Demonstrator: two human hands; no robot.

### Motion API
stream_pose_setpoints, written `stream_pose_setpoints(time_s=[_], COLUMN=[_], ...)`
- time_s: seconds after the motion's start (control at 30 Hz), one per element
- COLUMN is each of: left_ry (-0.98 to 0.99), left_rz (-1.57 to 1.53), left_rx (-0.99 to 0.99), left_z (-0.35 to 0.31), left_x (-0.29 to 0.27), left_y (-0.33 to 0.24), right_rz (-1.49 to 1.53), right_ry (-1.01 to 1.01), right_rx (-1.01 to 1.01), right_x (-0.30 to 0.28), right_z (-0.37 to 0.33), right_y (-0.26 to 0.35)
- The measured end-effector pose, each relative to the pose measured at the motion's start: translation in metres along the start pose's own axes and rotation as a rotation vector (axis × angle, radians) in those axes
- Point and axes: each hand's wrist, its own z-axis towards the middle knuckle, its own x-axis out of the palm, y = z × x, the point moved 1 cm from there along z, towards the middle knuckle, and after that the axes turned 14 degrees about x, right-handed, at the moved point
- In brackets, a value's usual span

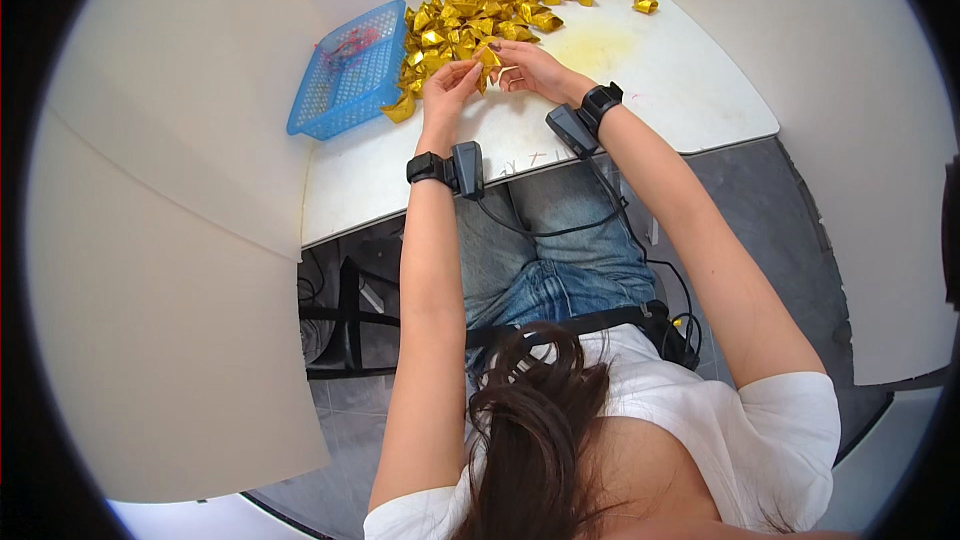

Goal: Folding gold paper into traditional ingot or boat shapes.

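Between my two hands is a folded gold paper ingot (488, 59), held upright over the near part of the table. My left hand (450, 86) pinches it from the left side with thumb and fingers. From the right, my right hand (533, 68) has its fingertips closed at its upper edge, the other fingers curled loosely below. Just beyond both hands lies a heap of shiny gold paper ingots (460, 15), overlapping one another. The lower part of the held piece is partly hidden by my fingers.
A blue plastic basket (345, 120) with some reddish-pink material (350, 43) in it stands left of the heap. More ingots line the back edge of the white table (690, 80). Pale partitions rise at both sides. A cable (540, 234) hangs between my wrist devices.
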Motion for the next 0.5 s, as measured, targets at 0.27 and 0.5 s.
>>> stream_pose_setpoints(time_s=[0.27,0.5], left_ry=[-0.047,-0.035], left_rz=[0.011,-0.044], left_rx=[-0.104,-0.127], left_z=[-0.0017,-0.0011], left_x=[-0.0038,-0.0003], left_y=[-0.0021,-0.0022], right_rz=[0.035,0.037], right_ry=[0.024,-0.006], right_rx=[-0.024,-0.013], right_x=[0.0077,0.0002], right_z=[-0.0043,0.0001], right_y=[0.0049,0.0009])
